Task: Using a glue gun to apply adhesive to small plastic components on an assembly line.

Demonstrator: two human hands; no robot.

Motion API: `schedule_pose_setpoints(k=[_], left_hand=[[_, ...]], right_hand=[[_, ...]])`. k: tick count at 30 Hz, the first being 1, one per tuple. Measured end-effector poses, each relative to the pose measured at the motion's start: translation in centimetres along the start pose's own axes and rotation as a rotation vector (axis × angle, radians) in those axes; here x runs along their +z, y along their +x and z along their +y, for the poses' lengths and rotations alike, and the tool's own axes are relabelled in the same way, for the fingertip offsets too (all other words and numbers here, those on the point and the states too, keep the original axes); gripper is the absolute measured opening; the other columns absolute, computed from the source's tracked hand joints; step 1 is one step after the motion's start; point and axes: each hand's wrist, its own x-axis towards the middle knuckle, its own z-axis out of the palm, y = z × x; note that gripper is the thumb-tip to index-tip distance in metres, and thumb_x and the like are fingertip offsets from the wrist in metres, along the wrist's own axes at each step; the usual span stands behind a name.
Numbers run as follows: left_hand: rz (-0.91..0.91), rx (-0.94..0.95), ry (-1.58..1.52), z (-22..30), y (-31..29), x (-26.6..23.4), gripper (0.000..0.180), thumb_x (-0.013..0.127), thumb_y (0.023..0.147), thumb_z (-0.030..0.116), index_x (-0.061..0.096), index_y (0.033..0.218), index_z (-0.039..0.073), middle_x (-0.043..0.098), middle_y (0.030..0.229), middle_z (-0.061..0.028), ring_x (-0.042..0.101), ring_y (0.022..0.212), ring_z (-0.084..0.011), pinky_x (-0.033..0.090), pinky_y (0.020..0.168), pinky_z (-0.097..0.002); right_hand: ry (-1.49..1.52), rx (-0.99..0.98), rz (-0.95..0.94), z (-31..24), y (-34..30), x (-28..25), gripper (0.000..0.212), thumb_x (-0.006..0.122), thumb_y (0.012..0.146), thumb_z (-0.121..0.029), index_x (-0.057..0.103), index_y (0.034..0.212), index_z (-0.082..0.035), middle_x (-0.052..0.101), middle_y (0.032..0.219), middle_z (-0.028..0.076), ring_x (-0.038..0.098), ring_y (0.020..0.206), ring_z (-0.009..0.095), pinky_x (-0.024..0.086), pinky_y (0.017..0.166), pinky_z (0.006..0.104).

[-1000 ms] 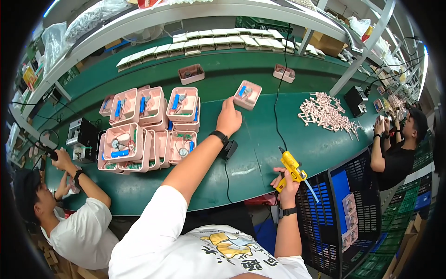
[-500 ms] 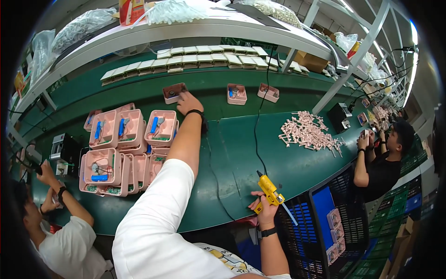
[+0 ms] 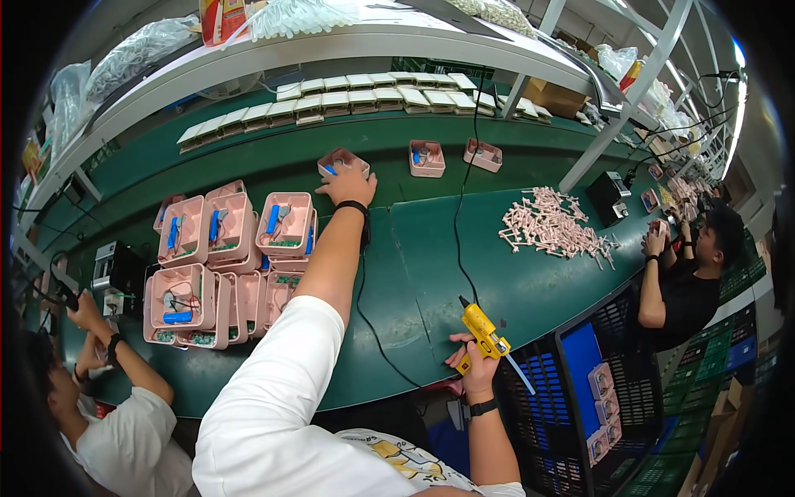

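Observation:
My left hand reaches out over the green bench, its fingers on the near wall of a pink plastic box. A blue cylindrical cell shows inside that box; part of the box is hidden behind the fingers. Close to the bench's front edge, my right hand grips a yellow glue gun. The gun's nozzle points up and away from me, and a pale glue stick trails from its back. To the left of my forearm stand stacked pink boxes with blue cells, wires and green boards.
Two more pink boxes sit farther right. Pale pink pieces lie in a heap. A black cord crosses the bench. White-topped pieces line the back under a shelf. A black crate stands front right. People work on both sides.
My left hand and the pink box at it have shifted to the right, and the blue cell inside now shows. My right hand still holds the glue gun in nearly the same place.

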Motion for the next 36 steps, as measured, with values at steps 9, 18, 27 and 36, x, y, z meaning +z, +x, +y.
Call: schedule_pose_setpoints(k=[9,18,27,36], left_hand=[[-0.112,-0.154,0.105,0.1,-0.8,-0.5,0.069,0.069,0.096,0.058,0.058,0.154,0.022,0.051,0.161,-0.0188,0.049,0.143,-0.0558,0.044,0.104,-0.0819],[0.159,0.187,-0.389,0.8,-7.3,-4.9,0.037,0.077,0.084,0.039,0.085,0.109,0.012,0.062,0.126,-0.0207,0.062,0.116,-0.0415,0.059,0.094,-0.0526],[0.058,1.031,-0.695,-12.7,-33.2,-13.3,0.023,0.087,0.087,0.023,0.071,0.087,0.007,0.063,0.100,-0.0137,0.065,0.100,-0.0352,0.054,0.088,-0.0473],[-0.167,0.759,-0.620,-21.9,-35.6,-18.0,0.017,0.086,0.086,0.020,0.074,0.091,0.008,0.065,0.100,-0.0071,0.067,0.107,-0.0325,0.054,0.090,-0.0451]], right_hand=[[-0.041,-0.015,0.015,0.4,0.3,0.0,0.020,0.058,0.106,-0.010,0.059,0.117,0.006,0.074,0.114,0.027,0.065,0.057,0.019,0.063,0.059,0.0382],[-0.061,-0.048,0.045,-0.1,0.4,1.0,0.023,0.056,0.107,-0.013,0.058,0.120,0.006,0.073,0.112,0.025,0.062,0.055,0.018,0.062,0.057,0.0385],[0.000,-0.059,0.108,0.1,-0.4,0.0,0.029,0.053,0.107,-0.013,0.056,0.129,0.005,0.072,0.115,0.025,0.061,0.055,0.018,0.061,0.056,0.0373],[-0.024,-0.074,0.109,0.0,0.9,0.9,0.026,0.055,0.108,-0.016,0.060,0.123,0.004,0.073,0.116,0.024,0.059,0.055,0.016,0.061,0.058,0.0359]])
